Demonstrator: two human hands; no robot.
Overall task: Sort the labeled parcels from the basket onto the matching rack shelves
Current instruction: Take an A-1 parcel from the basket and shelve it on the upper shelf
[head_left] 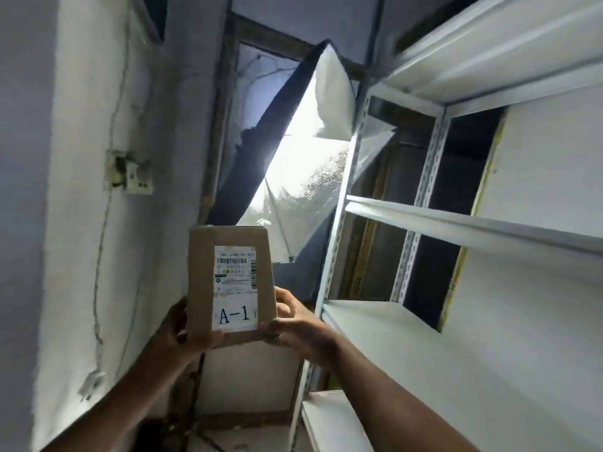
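A brown cardboard parcel (202,282) is held up in front of me, its white shipping label reading "A-1" facing the camera. My left hand (182,334) grips its lower left edge, thumb on the front. My right hand (293,324) grips its lower right edge. The white metal rack (456,223) stands to the right of the parcel with several bare shelves. The basket is out of view.
A white wall (65,223) with a switch box (130,174) and hanging wires lies to the left. Straight ahead is a bright window (293,158) with a dark curtain pulled aside. The floor below shows some debris.
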